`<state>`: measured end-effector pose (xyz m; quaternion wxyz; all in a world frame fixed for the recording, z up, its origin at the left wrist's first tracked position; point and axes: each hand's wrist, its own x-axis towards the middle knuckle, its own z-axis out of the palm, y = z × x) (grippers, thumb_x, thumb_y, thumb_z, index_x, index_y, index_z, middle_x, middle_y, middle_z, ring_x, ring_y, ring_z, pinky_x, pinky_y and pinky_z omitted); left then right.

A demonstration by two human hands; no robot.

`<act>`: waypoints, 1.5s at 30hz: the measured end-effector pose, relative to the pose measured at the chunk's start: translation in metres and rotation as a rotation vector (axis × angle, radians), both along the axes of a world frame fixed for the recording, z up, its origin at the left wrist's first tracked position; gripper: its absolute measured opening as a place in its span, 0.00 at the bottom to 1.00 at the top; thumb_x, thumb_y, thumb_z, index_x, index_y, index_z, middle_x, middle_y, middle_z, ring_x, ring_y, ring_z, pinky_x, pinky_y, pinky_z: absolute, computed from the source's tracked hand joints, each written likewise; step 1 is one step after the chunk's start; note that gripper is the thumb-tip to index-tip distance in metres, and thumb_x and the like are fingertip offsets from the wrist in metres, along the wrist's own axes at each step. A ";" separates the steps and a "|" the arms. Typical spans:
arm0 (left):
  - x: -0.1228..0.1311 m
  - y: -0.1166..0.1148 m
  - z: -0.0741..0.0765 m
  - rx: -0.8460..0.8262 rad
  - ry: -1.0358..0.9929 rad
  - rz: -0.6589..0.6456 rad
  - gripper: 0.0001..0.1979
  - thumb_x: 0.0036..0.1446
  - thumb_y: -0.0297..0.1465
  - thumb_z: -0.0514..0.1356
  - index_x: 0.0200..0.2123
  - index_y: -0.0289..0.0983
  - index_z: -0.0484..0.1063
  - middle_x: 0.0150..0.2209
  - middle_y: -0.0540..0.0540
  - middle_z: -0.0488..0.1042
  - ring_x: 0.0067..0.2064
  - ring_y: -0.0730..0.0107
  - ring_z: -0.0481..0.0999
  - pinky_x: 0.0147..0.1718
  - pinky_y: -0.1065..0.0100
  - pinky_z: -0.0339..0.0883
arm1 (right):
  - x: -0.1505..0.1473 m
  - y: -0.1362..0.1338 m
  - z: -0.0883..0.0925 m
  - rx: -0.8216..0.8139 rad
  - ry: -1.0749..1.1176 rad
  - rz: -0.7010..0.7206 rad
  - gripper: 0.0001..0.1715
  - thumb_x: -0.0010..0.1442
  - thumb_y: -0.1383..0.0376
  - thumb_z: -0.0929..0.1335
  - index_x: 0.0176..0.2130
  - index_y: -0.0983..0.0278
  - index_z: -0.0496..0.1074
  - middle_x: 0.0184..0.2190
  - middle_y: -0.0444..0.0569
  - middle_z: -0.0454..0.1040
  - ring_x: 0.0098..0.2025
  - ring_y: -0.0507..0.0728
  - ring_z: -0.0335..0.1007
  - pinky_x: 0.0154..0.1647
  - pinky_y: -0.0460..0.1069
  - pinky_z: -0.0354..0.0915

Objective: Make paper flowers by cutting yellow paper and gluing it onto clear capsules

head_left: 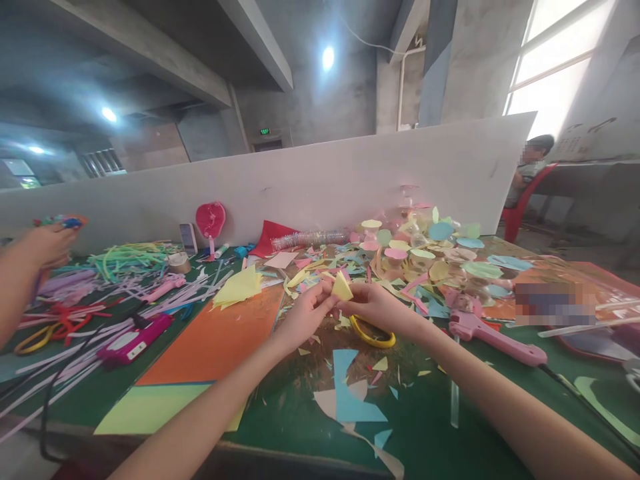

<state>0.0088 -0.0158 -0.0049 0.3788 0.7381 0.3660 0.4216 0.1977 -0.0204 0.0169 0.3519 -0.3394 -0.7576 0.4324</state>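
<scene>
Gripping the folded yellow paper (pixel 343 287) with left hand (pixel 311 308) and right hand (pixel 371 307) in a close fingertip pinch, above the middle of the table (pixel 290 415), just beyond the yellow handle loop (pixel 377 343), best match edges carefully and press each crease firmly.

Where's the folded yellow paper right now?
Near the centre of the head view, the paper is held between the left hand and right hand, up-left of a yellow handle.

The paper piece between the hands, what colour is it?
The paper piece is pale yellow, seen in the head view.
</scene>
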 end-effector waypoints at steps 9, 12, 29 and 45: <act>0.001 -0.001 0.003 -0.033 -0.031 -0.014 0.12 0.63 0.40 0.57 0.36 0.37 0.68 0.27 0.53 0.71 0.30 0.73 0.71 0.32 0.72 0.64 | 0.009 0.003 0.003 -0.004 -0.054 0.033 0.19 0.60 0.52 0.67 0.34 0.64 0.78 0.34 0.49 0.79 0.39 0.58 0.74 0.40 0.49 0.66; 0.001 0.001 0.002 -0.038 -0.068 -0.031 0.12 0.62 0.40 0.57 0.35 0.37 0.68 0.27 0.53 0.70 0.30 0.74 0.70 0.32 0.72 0.64 | 0.010 0.004 0.002 -0.020 -0.062 0.041 0.21 0.61 0.50 0.66 0.35 0.64 0.78 0.35 0.50 0.80 0.40 0.60 0.75 0.40 0.50 0.67; -0.001 -0.002 0.003 -0.036 0.019 0.048 0.12 0.62 0.41 0.58 0.35 0.37 0.68 0.25 0.54 0.71 0.29 0.73 0.71 0.33 0.71 0.63 | 0.007 0.006 -0.003 0.014 -0.098 -0.043 0.16 0.61 0.57 0.64 0.26 0.63 0.68 0.25 0.43 0.68 0.26 0.51 0.60 0.29 0.47 0.58; 0.000 0.000 0.005 -0.044 0.050 0.047 0.10 0.62 0.38 0.57 0.32 0.38 0.67 0.24 0.54 0.71 0.29 0.72 0.72 0.37 0.69 0.64 | 0.009 0.005 -0.001 -0.018 -0.112 -0.069 0.19 0.61 0.54 0.64 0.25 0.63 0.68 0.28 0.47 0.74 0.28 0.53 0.65 0.31 0.48 0.60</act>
